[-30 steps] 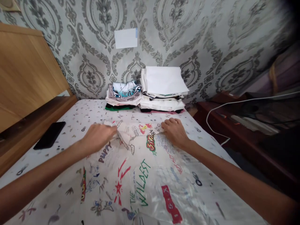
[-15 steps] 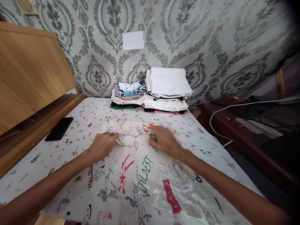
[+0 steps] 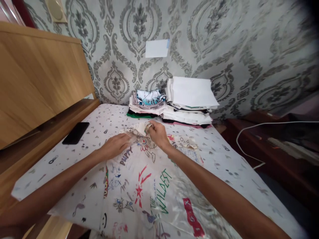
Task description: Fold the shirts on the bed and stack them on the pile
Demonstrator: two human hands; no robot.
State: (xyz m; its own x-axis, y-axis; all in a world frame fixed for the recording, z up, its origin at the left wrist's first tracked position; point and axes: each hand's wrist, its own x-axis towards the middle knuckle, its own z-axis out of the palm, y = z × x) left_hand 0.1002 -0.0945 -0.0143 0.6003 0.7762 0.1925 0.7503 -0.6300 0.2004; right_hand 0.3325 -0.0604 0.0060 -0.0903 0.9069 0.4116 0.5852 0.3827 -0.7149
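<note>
A whitish garment (image 3: 159, 186) printed with colourful words and doodles is spread over the patterned white sheet, its lower part reaching the near edge. My right hand (image 3: 157, 133) is closed on a bunched fold at the garment's far edge, near the middle. Beside it on the left, my left hand (image 3: 117, 145) lies flat on the cloth, fingers stretched toward the fold.
Two piles of folded clothes, a left pile (image 3: 147, 104) and a taller right pile (image 3: 190, 99), stand against the wall. A black phone (image 3: 76, 133) lies left, beside wooden furniture (image 3: 45, 79). A white cable (image 3: 239, 132) hangs at right.
My right hand has moved left and lifted a fold of the far edge. My left hand has opened and flattened on the cloth. The view has shifted, so surroundings appear further right.
</note>
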